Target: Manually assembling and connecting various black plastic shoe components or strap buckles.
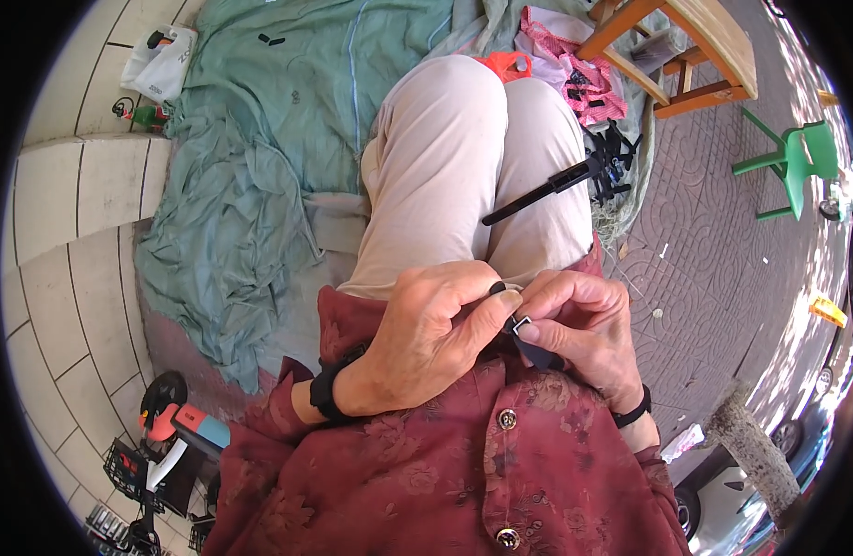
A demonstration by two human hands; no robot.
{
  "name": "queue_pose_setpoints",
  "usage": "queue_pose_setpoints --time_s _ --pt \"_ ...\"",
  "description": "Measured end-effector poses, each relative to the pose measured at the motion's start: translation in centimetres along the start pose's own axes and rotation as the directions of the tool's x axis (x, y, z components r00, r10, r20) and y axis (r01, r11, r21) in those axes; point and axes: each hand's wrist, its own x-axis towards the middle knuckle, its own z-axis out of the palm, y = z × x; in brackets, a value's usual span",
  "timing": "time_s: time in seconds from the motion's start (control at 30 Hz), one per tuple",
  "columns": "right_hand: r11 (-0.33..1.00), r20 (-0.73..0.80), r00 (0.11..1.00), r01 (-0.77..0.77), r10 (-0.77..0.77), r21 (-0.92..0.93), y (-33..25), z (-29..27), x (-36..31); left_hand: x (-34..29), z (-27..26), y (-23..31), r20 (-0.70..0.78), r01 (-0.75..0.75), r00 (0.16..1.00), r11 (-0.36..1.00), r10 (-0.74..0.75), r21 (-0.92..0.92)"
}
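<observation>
Close to my lap, both hands pinch a dark strap (540,356) that carries a small square metal buckle (521,325). My left hand (426,338) grips the strap's upper end between thumb and forefinger. On the other side, my right hand (589,338) has its thumb and forefinger closed at the buckle, and the strap's wider part hangs below. Parts of the strap are hidden behind my fingers. Across my thighs lies a long black strip (542,192), apart from both hands.
Beyond my right knee is a heap of black straps or pieces (612,162). A green cloth (269,111) covers the ground ahead and left. A wooden stool (700,93) and a green plastic chair (795,157) stand right. A white bag (160,65) rests far left.
</observation>
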Motion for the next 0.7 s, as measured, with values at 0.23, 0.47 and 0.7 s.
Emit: queue_pose_setpoints --time_s 0.23,0.47,0.7 --pt "0.996 -0.025 0.996 -0.088 0.088 0.007 -0.4 0.1 0.0 0.3 -0.2 0.0 0.057 -0.087 0.995 0.992 0.082 0.090" --pt "0.979 -0.055 0.979 -0.194 0.197 0.057 -0.1 0.0 0.0 0.0 -0.4 -0.6 0.124 -0.216 0.973 0.955 0.193 0.205" --pt "0.985 -0.105 0.981 -0.159 0.165 0.067 0.5 0.5 0.3 -0.6 -0.2 -0.9 0.096 -0.210 0.977 0.944 0.192 0.253"
